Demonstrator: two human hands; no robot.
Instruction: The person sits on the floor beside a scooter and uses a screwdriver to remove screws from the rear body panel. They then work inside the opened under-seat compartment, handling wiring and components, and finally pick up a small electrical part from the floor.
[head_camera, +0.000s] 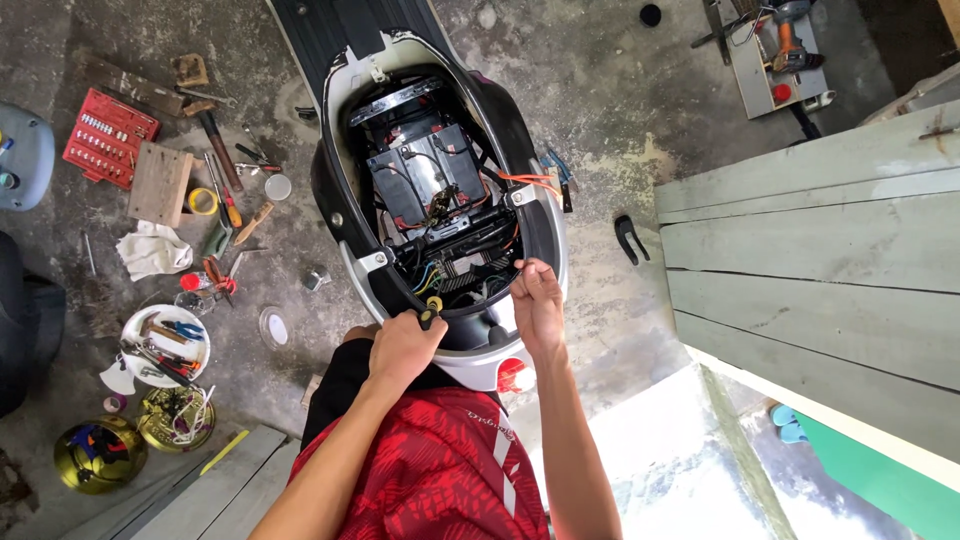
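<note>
Two hands are working at one open scooter: our left hand is clenching a screwdriver at the rear bay; our right hand is pinching wires. One white bowl is holding tools.

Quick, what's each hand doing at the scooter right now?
Left hand: closed around a black and yellow tool handle, likely a screwdriver.
Right hand: fingers curled at the rim of the open scooter compartment; whether it holds anything cannot be told.
</note>
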